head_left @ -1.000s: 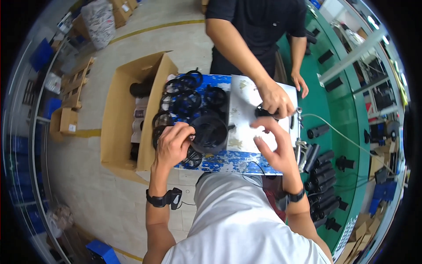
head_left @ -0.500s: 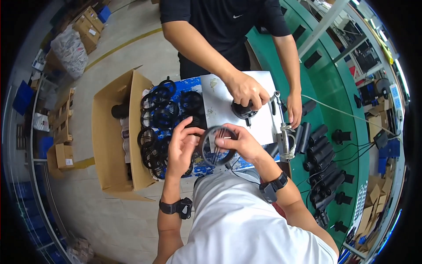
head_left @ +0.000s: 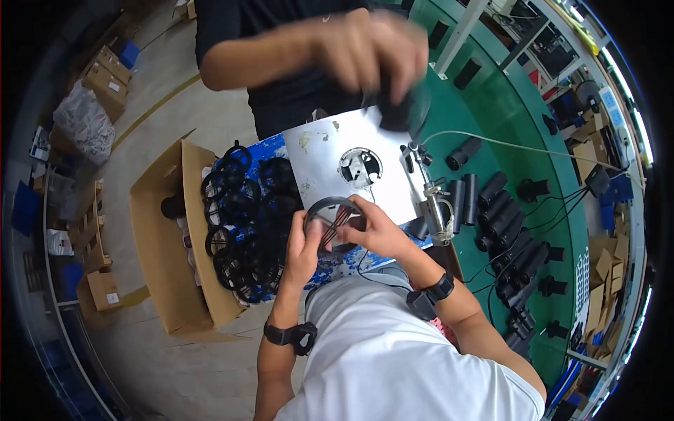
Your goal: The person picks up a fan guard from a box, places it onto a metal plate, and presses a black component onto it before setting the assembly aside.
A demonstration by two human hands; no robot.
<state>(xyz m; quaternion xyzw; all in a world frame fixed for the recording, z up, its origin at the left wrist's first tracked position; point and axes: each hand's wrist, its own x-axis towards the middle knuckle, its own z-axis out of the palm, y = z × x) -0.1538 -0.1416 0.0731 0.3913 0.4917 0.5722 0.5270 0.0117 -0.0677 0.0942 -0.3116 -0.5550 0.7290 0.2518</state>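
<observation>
Over the near edge of the worktable, I hold a black ring-shaped part (head_left: 327, 203) with thin strands or ribs across its opening. My left hand (head_left: 302, 251) pinches its left side, thumb against the inside. My right hand (head_left: 379, 230) grips the right side, with a finger or thumb reaching into the opening. Beyond it lies a bare metal plate (head_left: 319, 151) with a round fixture (head_left: 360, 168) set in it. Across the table, a co-worker's hand (head_left: 365, 52), smeared by motion, holds a dark round part (head_left: 394, 116) above the plate's far right corner.
Several black ribbed rings (head_left: 242, 203) are heaped on the blue tabletop at left, beside an open cardboard box (head_left: 158, 231). A metal clamp-like device (head_left: 437, 203) stands at the plate's right. Several black cylinders (head_left: 502, 224) and cables lie on the green bench (head_left: 477, 140).
The co-worker's hand has lifted the dark part off the plate, uncovering the round fixture. My left hand has closed onto the ring, which was held by my right hand.
</observation>
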